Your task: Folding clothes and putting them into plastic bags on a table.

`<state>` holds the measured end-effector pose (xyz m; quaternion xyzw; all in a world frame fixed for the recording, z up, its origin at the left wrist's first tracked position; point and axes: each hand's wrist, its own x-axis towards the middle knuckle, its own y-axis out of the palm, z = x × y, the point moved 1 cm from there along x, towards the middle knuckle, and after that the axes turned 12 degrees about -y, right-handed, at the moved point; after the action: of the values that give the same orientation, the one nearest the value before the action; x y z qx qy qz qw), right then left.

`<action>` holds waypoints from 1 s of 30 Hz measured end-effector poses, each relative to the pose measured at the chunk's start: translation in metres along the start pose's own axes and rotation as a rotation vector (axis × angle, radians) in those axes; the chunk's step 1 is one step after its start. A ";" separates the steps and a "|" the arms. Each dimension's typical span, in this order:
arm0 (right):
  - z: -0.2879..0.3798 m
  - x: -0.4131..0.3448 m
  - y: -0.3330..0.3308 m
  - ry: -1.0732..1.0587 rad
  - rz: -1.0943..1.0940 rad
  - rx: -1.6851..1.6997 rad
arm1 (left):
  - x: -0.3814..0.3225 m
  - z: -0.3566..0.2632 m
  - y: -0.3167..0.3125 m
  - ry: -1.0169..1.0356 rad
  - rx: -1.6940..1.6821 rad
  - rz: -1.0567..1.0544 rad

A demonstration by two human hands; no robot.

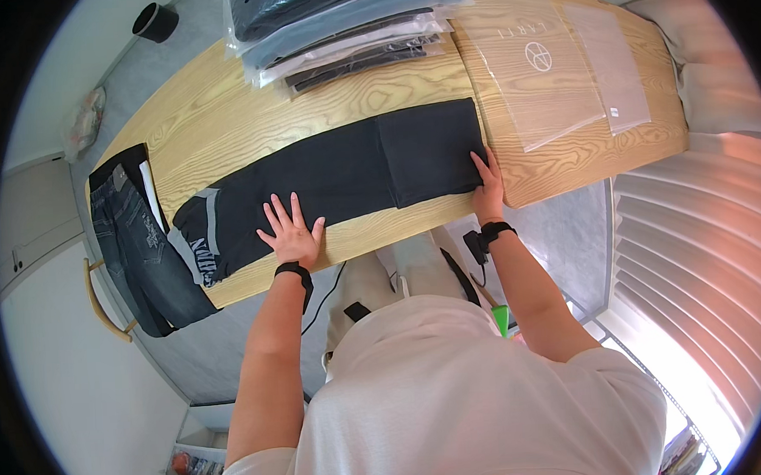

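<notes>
Dark trousers (pixel 326 163), folded lengthwise, lie across the wooden table before me, with grey trim and pale lettering at the left end. A section at the right end is folded over on itself. My left hand (pixel 293 232) rests flat on the trousers near the front edge, fingers spread. At the right end of the fabric, my right hand (pixel 488 185) lays thumb and fingers at the edge; whether it pinches the cloth is not clear.
Dark jeans (pixel 145 248) hang over the table's left end. Garments in clear plastic bags (pixel 346 32) are stacked at the back. Two flat clear plastic bags (pixel 540 90) (pixel 612 74) lie on the right part of the wooden table (pixel 568 165). A black bin (pixel 156 22) stands on the floor.
</notes>
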<state>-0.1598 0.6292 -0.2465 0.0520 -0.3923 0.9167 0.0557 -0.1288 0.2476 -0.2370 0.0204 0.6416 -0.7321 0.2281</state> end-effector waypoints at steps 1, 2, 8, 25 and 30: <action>0.000 0.000 -0.001 -0.001 0.000 -0.002 | 0.000 0.000 0.000 -0.007 -0.006 0.011; 0.001 0.001 -0.003 -0.027 0.029 0.012 | 0.000 0.001 0.000 -0.014 -0.013 0.022; -0.016 0.010 -0.027 0.199 0.040 0.439 | -0.001 0.000 0.000 -0.003 -0.012 -0.006; -0.022 0.015 -0.001 0.326 -0.120 0.068 | 0.000 -0.001 -0.003 -0.013 -0.024 0.021; -0.025 -0.033 0.018 0.700 -0.407 1.466 | -0.002 -0.002 -0.006 -0.006 -0.047 0.020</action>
<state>-0.1312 0.6331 -0.2809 -0.1429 0.3602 0.8748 0.2909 -0.1298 0.2506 -0.2312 0.0192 0.6576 -0.7146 0.2380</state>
